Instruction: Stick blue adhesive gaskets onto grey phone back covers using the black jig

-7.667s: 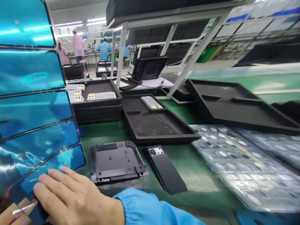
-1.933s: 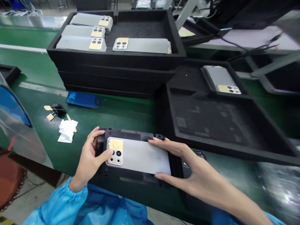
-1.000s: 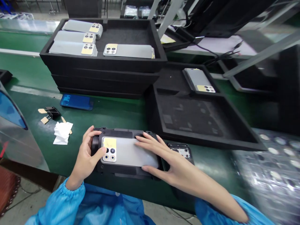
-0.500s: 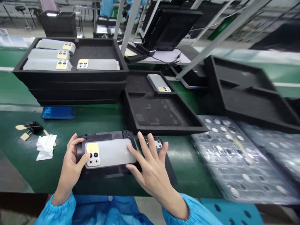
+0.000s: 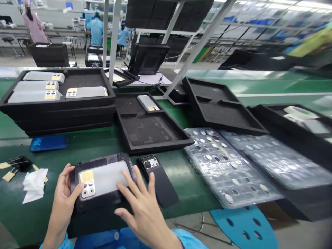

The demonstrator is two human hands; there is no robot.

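A silvery phone lies back up in a black frame-like fixture on the green bench. A yellow label sits beside its camera lenses. My left hand grips the fixture's left end, fingers around the edge and thumb on the phone's camera block. Over the phone's right end my right hand is spread, fingers stretched out; whether the fingertips touch the back I cannot tell. Just right of the fixture is a dark phone back panel with a camera cutout.
Stacked black trays hold silvery phones at the left. Another black tray carries one phone. Clear plastic blister trays lie to the right. A crumpled white tissue, a binder clip and a blue phone-shaped panel are on the left.
The view has shifted to the right and tilted up. My right hand has shifted back toward me off the fixture's right edge, uncovering more of the dark panel. My left hand keeps its grip.
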